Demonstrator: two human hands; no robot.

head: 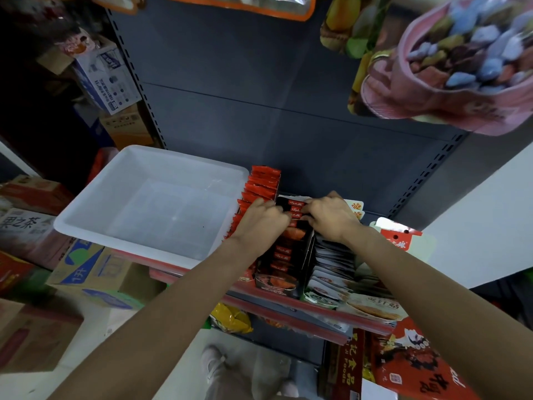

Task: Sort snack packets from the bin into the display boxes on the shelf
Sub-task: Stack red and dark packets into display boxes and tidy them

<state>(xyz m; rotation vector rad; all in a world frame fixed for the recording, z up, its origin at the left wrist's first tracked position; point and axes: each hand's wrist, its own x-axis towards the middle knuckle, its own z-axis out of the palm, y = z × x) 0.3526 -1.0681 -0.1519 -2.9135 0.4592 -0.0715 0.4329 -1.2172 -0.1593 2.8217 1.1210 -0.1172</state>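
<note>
left hand (261, 216) and right hand (328, 216) pinched dark red snack packets (294, 209) in black cardboard display box (284, 280) | white plastic bin (121, 197) looked emptied | risk: crammed row could buckle, packets spilling

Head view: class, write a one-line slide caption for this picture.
Both hands, left and right, tuck dark red-labelled snack packets into a black cardboard display box beside the white plastic bin.

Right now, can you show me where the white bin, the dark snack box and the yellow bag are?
white bin (86, 223), head view, on its near left rim.
dark snack box (277, 280), head view, on its front wall.
yellow bag (230, 319), head view, on its crinkled middle.
</note>
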